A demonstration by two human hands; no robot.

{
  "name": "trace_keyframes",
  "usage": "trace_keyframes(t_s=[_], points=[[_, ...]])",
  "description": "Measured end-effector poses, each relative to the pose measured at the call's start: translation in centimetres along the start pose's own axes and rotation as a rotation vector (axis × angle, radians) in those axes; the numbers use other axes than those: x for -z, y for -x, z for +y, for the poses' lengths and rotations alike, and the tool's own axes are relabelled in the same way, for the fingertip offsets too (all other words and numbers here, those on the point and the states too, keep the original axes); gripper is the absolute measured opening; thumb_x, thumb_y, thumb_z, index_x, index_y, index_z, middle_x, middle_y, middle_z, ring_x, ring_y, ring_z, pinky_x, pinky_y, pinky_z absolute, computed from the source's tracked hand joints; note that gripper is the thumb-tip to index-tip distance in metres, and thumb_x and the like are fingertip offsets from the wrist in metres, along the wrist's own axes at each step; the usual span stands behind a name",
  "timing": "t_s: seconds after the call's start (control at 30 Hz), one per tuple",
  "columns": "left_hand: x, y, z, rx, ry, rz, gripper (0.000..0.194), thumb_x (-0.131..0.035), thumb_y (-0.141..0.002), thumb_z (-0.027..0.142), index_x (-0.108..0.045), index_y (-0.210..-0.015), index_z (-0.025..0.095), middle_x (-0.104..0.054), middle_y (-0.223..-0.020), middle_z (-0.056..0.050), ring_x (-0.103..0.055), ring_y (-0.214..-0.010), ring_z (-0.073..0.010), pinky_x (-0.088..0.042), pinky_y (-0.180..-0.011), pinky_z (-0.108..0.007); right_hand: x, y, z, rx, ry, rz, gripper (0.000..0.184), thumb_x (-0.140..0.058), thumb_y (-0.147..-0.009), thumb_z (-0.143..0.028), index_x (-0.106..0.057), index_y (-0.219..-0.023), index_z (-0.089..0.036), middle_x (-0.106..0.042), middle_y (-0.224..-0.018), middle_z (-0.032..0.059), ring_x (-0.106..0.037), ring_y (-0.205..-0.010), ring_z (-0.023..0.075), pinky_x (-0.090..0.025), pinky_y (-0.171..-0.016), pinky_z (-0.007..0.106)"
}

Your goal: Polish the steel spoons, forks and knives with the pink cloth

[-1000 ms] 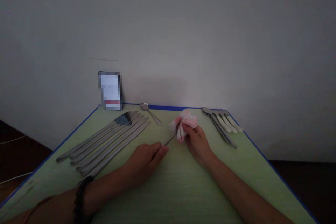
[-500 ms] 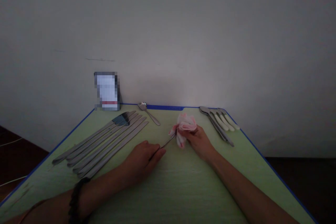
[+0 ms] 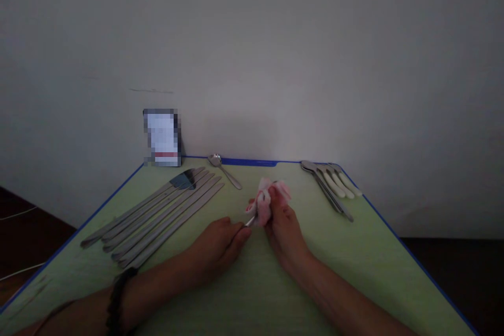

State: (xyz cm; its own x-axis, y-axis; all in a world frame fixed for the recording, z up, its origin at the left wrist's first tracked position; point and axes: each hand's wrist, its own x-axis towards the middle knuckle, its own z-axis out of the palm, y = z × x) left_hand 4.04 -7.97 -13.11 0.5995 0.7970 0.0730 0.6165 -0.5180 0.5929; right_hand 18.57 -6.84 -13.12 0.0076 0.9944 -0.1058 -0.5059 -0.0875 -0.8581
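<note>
My left hand (image 3: 222, 244) is closed around the handle of a thin piece of metal cutlery (image 3: 250, 221), which points up and to the right. Its far end is covered by a pink and white cloth (image 3: 263, 205), so I cannot tell which kind of cutlery it is. My right hand (image 3: 284, 223) grips that bunched cloth, folded about the hidden end. Both hands are close together above the middle of the green table (image 3: 252, 299).
Several table knives (image 3: 169, 223) lie side by side on the left. A small spoon (image 3: 224, 170) rests near the back edge. Long-handled spoons (image 3: 325, 186) and cream-handled cutlery (image 3: 336, 184) lie at the back right. A blurred screen (image 3: 163, 136) leans against the wall (image 3: 252, 63).
My right hand and the cloth have moved left and toward me along the cutlery, closer to my left hand. Less of the metal shows between the hands. My left hand keeps its hold.
</note>
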Motion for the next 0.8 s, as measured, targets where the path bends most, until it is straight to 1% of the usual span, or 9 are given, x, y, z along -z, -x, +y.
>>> trace_keyframes(t_s=[0.1,0.2,0.33,0.43,0.53,0.6,0.67,0.73,0.8], points=[[0.0,-0.1,0.0,-0.016,0.056,0.016,0.034,-0.023,-0.092,0.032,-0.048,-0.073,0.019,-0.053,-0.068,-0.002,-0.048,-0.063,-0.0150,-0.039,-0.064,-0.026,-0.6,0.7,0.3,-0.048,-0.034,-0.030,0.035,-0.058,-0.077,-0.052,-0.063,-0.071,-0.017,-0.065,-0.067,0.0014,-0.060,-0.067,0.0150,-0.047,-0.069,0.027],[0.0,-0.1,0.1,-0.011,0.097,0.028,0.032,-0.024,-0.092,0.031,-0.048,-0.074,0.019,-0.052,-0.067,-0.001,-0.047,-0.061,-0.0143,-0.038,-0.060,-0.025,-0.5,0.8,0.5,-0.037,-0.005,-0.064,0.035,-0.058,-0.077,-0.051,-0.064,-0.073,-0.017,-0.064,-0.067,0.0017,-0.059,-0.065,0.0146,-0.046,-0.067,0.027],[0.2,0.0,0.3,0.014,0.124,0.034,0.035,-0.024,-0.092,0.033,-0.041,-0.066,0.020,-0.044,-0.058,0.003,-0.042,-0.052,-0.0120,-0.035,-0.053,-0.023,0.7,-0.5,0.0,0.034,0.205,-0.115,0.040,-0.055,-0.079,-0.054,-0.065,-0.070,-0.016,-0.062,-0.063,0.0024,-0.055,-0.060,0.0143,-0.044,-0.062,0.026],[0.4,0.1,0.3,0.014,0.096,0.042,0.038,-0.021,-0.093,0.035,-0.037,-0.062,0.021,-0.041,-0.054,0.004,-0.040,-0.048,-0.0111,-0.034,-0.051,-0.023,2.2,-1.9,-1.5,0.164,0.434,-0.151,0.039,-0.053,-0.081,-0.051,-0.065,-0.067,-0.017,-0.061,-0.062,0.0019,-0.053,-0.060,0.0145,-0.043,-0.063,0.027],[0.2,0.2,0.0,-0.032,-0.041,0.047,0.042,-0.019,-0.095,0.034,-0.041,-0.063,0.020,-0.045,-0.055,0.002,-0.043,-0.049,-0.0117,-0.035,-0.053,-0.024,4.0,-3.2,-3.6,0.313,0.657,-0.246,0.031,-0.057,-0.079,-0.046,-0.066,-0.070,-0.017,-0.063,-0.067,0.0015,-0.056,-0.066,0.0164,-0.044,-0.068,0.028],[-0.1,0.3,-0.3,-0.077,-0.175,0.054,0.046,-0.017,-0.096,0.034,-0.047,-0.065,0.019,-0.049,-0.057,0.000,-0.047,-0.052,-0.0130,-0.037,-0.057,-0.025,5.2,-3.8,-5.0,0.324,0.772,-0.336,0.027,-0.060,-0.077,-0.042,-0.066,-0.069,-0.017,-0.064,-0.066,0.0009,-0.055,-0.063,0.0158,-0.043,-0.065,0.027],[-0.3,0.4,-0.4,-0.128,-0.292,0.057,0.050,-0.014,-0.097,0.033,-0.052,-0.068,0.017,-0.054,-0.059,-0.002,-0.049,-0.054,-0.0146,-0.039,-0.060,-0.027,6.0,-4.0,-6.4,0.300,0.878,-0.461,0.025,-0.058,-0.079,-0.038,-0.066,-0.070,-0.016,-0.065,-0.067,0.0008,-0.055,-0.062,0.0152,-0.043,-0.063,0.026],[-0.4,0.5,-0.5,-0.176,-0.367,0.053,0.054,-0.012,-0.097,0.033,-0.055,-0.069,0.016,-0.056,-0.059,-0.004,-0.051,-0.055,-0.0156,-0.039,-0.061,-0.029,6.1,-3.7,-7.8,0.289,1.014,-0.583,0.022,-0.055,-0.081,-0.033,-0.068,-0.074,-0.016,-0.066,-0.068,0.0011,-0.057,-0.061,0.0150,-0.043,-0.061,0.025],[-0.4,0.5,-0.4,-0.226,-0.398,0.023,0.055,-0.012,-0.098,0.033,-0.056,-0.069,0.016,-0.057,-0.059,-0.004,-0.051,-0.055,-0.0157,-0.039,-0.060,-0.029,5.4,-2.8,-9.1,0.292,1.222,-0.677,0.018,-0.056,-0.081,-0.027,-0.068,-0.077,-0.016,-0.066,-0.066,0.0012,-0.057,-0.059,0.0146,-0.041,-0.057,0.023]])
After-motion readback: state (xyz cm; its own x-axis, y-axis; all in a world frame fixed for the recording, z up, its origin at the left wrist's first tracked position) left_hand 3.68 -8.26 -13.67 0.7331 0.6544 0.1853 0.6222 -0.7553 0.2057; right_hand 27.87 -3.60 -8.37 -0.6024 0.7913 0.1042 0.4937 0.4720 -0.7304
